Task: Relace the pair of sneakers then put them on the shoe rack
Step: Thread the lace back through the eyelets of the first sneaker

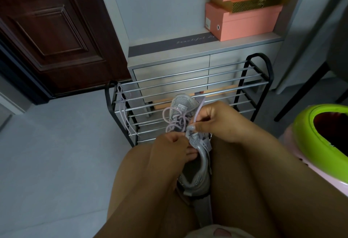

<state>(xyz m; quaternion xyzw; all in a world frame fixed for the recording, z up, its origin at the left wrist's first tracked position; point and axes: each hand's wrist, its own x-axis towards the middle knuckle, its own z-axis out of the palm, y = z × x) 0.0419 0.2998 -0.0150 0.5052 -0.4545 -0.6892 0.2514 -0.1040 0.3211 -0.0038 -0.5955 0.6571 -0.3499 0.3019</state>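
Observation:
A grey glittery sneaker (195, 173) lies between my knees, toe pointing away toward the rack. Its lilac lace (176, 123) is partly threaded and loops loosely over the tongue. My right hand (218, 123) pinches one end of this lace above the eyelets. My left hand (173, 147) grips the sneaker's left side near the collar. A second lilac lace (122, 113) hangs from the left end of the black and chrome shoe rack (188, 87) just beyond the sneaker. The other sneaker is not visible.
A grey cabinet (169, 66) stands behind the rack, with pink shoe boxes (243, 23) stacked on top. A dark wooden door (56, 36) is at the left. At the right sit a green and pink bin (320, 124) and a black chair leg (301, 91).

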